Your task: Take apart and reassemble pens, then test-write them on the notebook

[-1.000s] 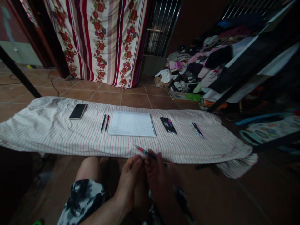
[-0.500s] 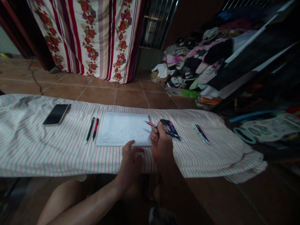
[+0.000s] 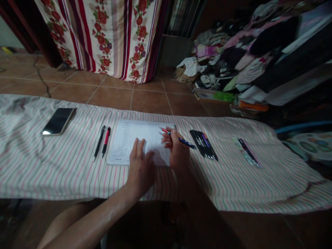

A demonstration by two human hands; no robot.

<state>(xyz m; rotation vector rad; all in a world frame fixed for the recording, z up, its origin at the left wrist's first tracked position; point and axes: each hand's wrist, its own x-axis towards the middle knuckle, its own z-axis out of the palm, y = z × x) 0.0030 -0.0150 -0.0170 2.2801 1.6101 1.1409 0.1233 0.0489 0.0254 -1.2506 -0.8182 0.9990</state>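
Note:
A spiral notebook [image 3: 121, 138] lies in front of me on a striped cloth [image 3: 77, 173], its coil at the top right. My left hand [image 3: 141, 166] is over its lower middle with fingers stretched out; whether the fingertips press on the page I cannot tell. In my right hand [image 3: 178, 152], at the notebook's right edge, is a blue pen [image 3: 187, 143] with a red front end. Its tip points up and left over the page. Left of the notebook lie a black pen [image 3: 99, 143] and a red-and-black pen [image 3: 106, 142], side by side.
Several dark pens [image 3: 204, 145] lie in a row right of the notebook, with a few lighter pens [image 3: 247, 152] farther right. A phone [image 3: 59, 121] rests at the left. Beyond the tiled floor [image 3: 150, 98] are a floral curtain [image 3: 116, 41] and piled clothes [image 3: 243, 58].
My left hand has moved forward from the notebook's near edge onto the page, its fingers straightening. The right hand still holds the pen. The camera view has shifted somewhat.

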